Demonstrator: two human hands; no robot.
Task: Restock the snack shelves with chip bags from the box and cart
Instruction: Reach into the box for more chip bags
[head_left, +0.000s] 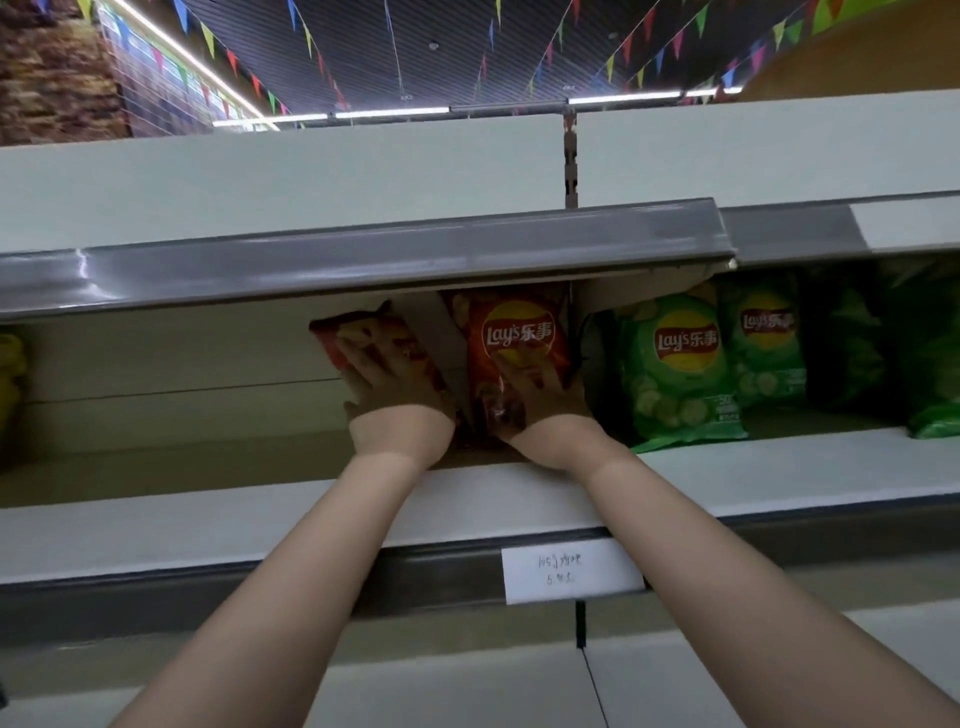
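Two red Lay's chip bags stand on the middle shelf. The left red bag leans back and to the left, and my left hand lies flat on its front with straight fingers. The right red bag stands upright with its logo facing me. My right hand presses on its lower front, fingers spread and straight. Both arms reach up from below into the shelf. The box and cart are out of view.
Green Lay's bags stand in a row to the right of the red ones. A yellow bag shows at the far left. The upper shelf edge hangs low over the bags. A handwritten price tag sits on the shelf front.
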